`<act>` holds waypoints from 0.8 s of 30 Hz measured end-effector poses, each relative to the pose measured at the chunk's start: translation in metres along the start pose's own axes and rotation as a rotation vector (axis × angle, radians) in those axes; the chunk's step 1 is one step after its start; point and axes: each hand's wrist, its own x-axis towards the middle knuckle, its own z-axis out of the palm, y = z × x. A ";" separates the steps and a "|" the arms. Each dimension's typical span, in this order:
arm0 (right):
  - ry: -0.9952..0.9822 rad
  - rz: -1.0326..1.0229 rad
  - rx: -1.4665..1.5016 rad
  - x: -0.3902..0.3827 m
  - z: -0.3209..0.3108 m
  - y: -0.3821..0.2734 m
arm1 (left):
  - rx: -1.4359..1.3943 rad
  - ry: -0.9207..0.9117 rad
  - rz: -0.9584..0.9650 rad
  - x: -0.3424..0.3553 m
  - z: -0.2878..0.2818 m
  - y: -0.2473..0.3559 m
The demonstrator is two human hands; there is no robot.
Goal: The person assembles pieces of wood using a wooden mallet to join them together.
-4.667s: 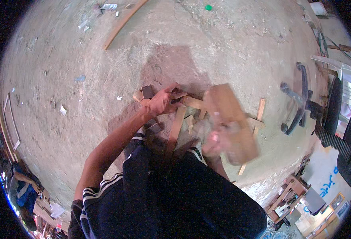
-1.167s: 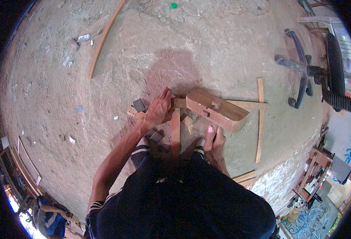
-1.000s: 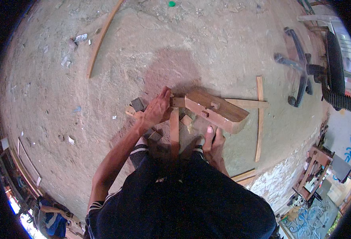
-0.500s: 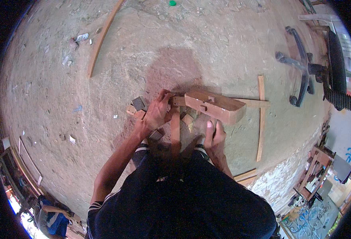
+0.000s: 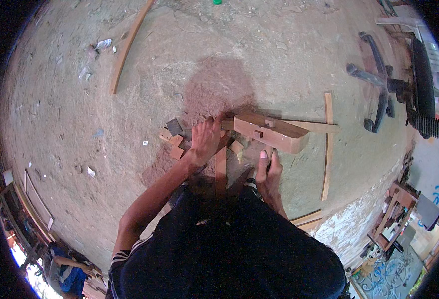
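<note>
My right hand [image 5: 270,177] is closed round the handle of a wooden mallet [image 5: 271,133]. The thick, blocky mallet head is raised above a flat wooden strip [image 5: 311,126] and hides part of it. My left hand [image 5: 205,141] is closed, fingers bent, at the near end of that strip, where it meets a second wooden strip [image 5: 221,169] running down between my legs. Whatever sits between those fingers is hidden. Small wood offcuts [image 5: 175,144] and a dark square block [image 5: 173,126] lie left of this hand; another wood block [image 5: 236,146] lies to its right.
A long thin batten [image 5: 327,149] crosses the strip's far end at right. Another batten [image 5: 129,50] lies at upper left. The star-shaped base of an office chair [image 5: 376,82] stands at right. At lower left a person [image 5: 67,271] is bent over work.
My left hand has moved slightly nearer to me and off the strip's end, uncovering more offcuts beside it. The mallet stays raised in my right hand, nearly in the same place.
</note>
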 end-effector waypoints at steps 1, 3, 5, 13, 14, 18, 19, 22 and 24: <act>-0.001 -0.002 -0.004 0.000 0.000 0.000 | -0.048 0.048 0.026 0.002 0.002 -0.002; 0.021 -0.047 0.025 0.001 0.001 -0.001 | -0.137 0.084 0.057 0.006 0.006 -0.007; 0.041 -0.067 -0.009 0.002 0.002 -0.002 | -0.326 0.021 0.058 0.012 0.006 -0.014; 0.036 -0.027 0.026 0.001 -0.001 -0.008 | -0.580 0.023 0.052 0.021 -0.002 -0.008; 0.040 -0.023 0.034 0.000 -0.002 -0.007 | -0.596 0.024 0.048 0.022 -0.003 -0.007; 0.053 -0.085 -0.026 0.000 -0.001 0.001 | -0.465 0.007 -0.009 0.023 -0.004 -0.006; 0.058 -0.099 -0.043 0.000 -0.001 0.004 | -0.451 -0.004 -0.018 0.024 -0.004 -0.006; 0.068 -0.118 -0.067 0.000 0.000 0.009 | -0.424 -0.026 -0.027 0.024 -0.007 -0.006; 0.070 -0.142 -0.063 0.003 -0.002 0.008 | -0.402 -0.026 -0.010 0.023 -0.011 -0.005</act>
